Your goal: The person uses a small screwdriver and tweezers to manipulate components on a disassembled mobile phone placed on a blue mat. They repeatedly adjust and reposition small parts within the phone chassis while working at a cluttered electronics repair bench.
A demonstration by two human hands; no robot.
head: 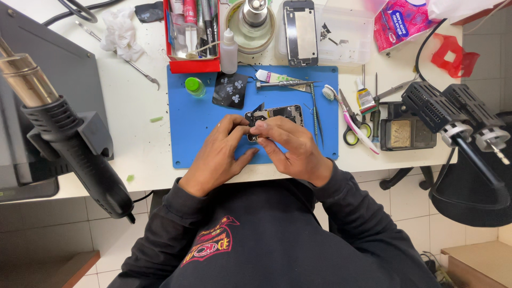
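An opened phone body (277, 113) with its insides exposed lies on a blue work mat (186, 128). My left hand (221, 154) and my right hand (290, 146) meet over its near end, fingertips pinched together on the phone's edge around a small part I cannot make out. The lower half of the phone is hidden under my fingers. Just beyond it on the mat lie a black card with small silver pieces (230, 90), a screwdriver (280, 84) and thin tweezers (314, 114).
A hot air gun (74, 149) hangs at the left. A soldering iron stand (458, 114) and a sponge tray (402, 133) sit at the right. Scissors (352, 125), a toothbrush (346, 114), a red tool box (192, 32), a white bottle (229, 50) and a phone frame (300, 32) lie behind.
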